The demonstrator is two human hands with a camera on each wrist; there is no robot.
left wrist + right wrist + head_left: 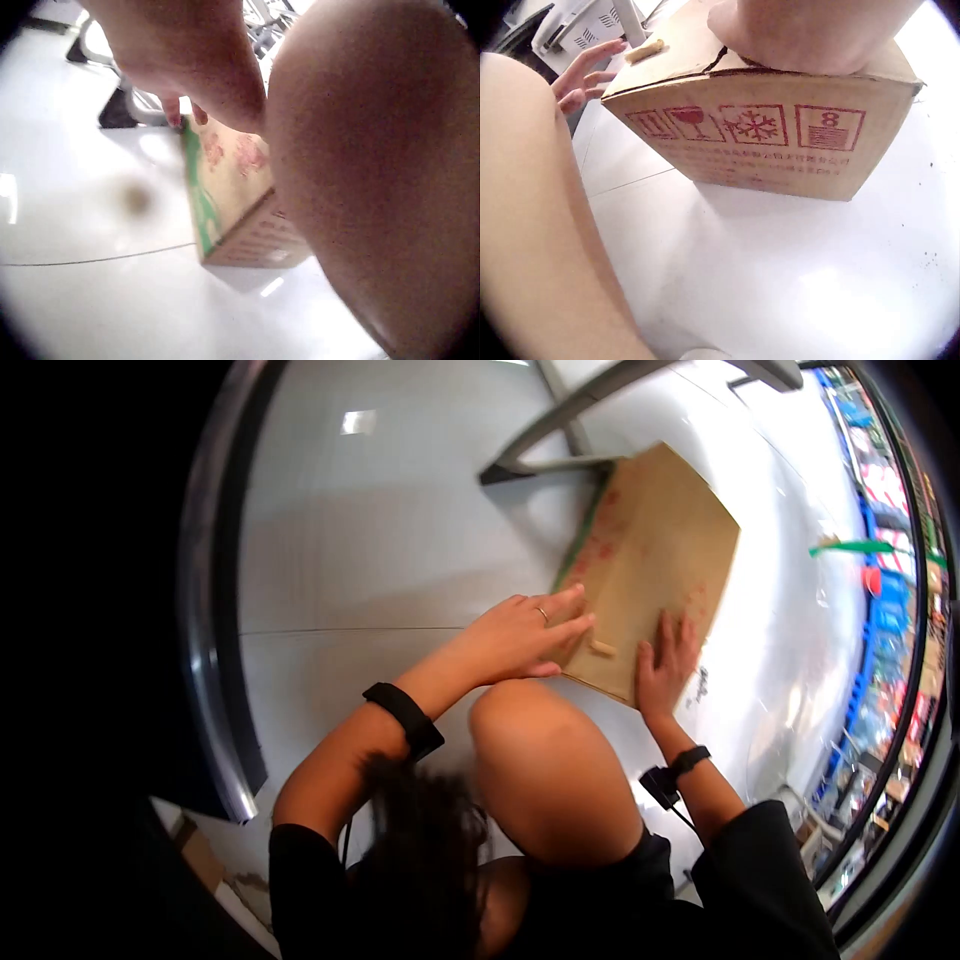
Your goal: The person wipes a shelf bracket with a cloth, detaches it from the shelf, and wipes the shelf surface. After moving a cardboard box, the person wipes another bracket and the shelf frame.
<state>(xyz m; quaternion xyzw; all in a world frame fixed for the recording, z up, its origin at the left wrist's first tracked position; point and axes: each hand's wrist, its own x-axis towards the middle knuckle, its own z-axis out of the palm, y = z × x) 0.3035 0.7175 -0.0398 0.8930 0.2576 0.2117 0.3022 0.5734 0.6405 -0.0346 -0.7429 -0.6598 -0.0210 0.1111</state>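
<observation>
A brown cardboard box (650,550) with red print and a green edge stands on the floor in front of the person's knees. Flat on its top near the close right corner rests the right hand (668,665), fingers spread. The left hand (530,635), with a ring on one finger, is at the box's left edge, its fingers extended; whether they touch it cannot be told. Between the hands a small tan piece (602,648) lies on the top. In the right wrist view, the box's side (757,139) shows red symbols and the right hand (802,34) presses near a split in the cardboard.
Grey metal legs (560,420) of a piece of furniture stand just behind the box. Shelves with colourful goods (885,610) run along the right. A dark panel with a metal edge (215,660) is on the left. The floor (340,570) is pale, glossy tile.
</observation>
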